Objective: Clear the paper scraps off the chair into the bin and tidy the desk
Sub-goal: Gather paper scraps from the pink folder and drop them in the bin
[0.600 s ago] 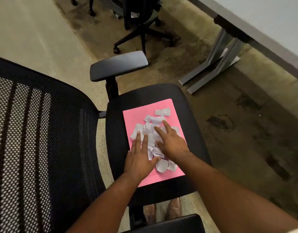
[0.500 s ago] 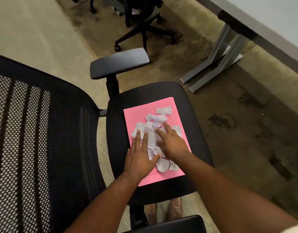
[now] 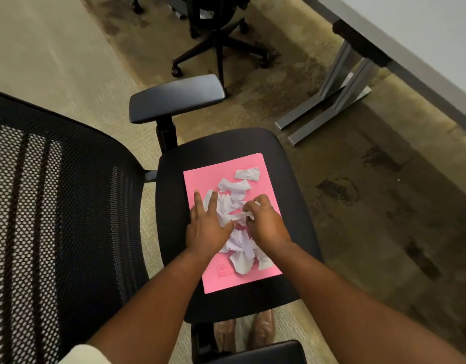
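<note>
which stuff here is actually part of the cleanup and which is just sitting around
Part of the job:
- torn white paper scraps
- pink paper sheet under them
- black office chair seat holding both
- left hand, flat on the pile
- right hand, closed on some scraps
- grey desk

Just lying about:
- second black swivel chair
- stained carpet

No bin is in view.

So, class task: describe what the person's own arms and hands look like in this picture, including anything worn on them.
Both forearms are bare from elbow to wrist. The left hand and right hand are ungloved, with no visible ring, watch or bracelet. A pale cream sleeve edge shows near the left elbow at the bottom of the view. No right sleeve is visible.
</note>
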Demonstrator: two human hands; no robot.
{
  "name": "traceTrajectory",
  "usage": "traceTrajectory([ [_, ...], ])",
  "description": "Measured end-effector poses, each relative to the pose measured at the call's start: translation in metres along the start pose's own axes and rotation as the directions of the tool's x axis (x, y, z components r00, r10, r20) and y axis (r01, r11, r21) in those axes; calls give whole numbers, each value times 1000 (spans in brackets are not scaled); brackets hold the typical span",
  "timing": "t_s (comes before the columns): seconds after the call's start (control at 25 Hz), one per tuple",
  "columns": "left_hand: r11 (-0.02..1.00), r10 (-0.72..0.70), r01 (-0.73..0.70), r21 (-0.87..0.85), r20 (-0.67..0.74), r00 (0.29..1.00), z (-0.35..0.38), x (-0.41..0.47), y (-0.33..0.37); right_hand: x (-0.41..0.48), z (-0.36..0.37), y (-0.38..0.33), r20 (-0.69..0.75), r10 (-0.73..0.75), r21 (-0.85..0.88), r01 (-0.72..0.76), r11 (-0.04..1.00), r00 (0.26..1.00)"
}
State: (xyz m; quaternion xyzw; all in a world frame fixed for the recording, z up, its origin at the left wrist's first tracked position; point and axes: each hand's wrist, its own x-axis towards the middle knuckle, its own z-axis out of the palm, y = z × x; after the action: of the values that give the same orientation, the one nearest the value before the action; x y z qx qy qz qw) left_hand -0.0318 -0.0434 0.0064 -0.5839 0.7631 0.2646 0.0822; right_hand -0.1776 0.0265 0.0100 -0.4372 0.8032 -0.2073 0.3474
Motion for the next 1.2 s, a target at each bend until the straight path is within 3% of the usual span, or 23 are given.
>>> traceTrajectory([
  [0.2, 979, 99, -108, 170, 62, 993, 5, 12, 8, -11, -11, 11, -70, -53, 3, 53, 999, 996],
  [0.64, 974, 127, -126, -188, -10, 992, 13, 17, 5, -28, -14, 20, -118, 45, 124, -30, 992, 992],
  [1.04, 985, 105, -118, -128, -108, 989, -71, -41, 33, -91, -67, -14, -283, 126, 259, -51, 965, 951],
  [1.2, 971, 213, -224, -85, -120, 970, -104, -89, 65, -142, -103, -29, -379, 146, 329, -14, 944, 914],
])
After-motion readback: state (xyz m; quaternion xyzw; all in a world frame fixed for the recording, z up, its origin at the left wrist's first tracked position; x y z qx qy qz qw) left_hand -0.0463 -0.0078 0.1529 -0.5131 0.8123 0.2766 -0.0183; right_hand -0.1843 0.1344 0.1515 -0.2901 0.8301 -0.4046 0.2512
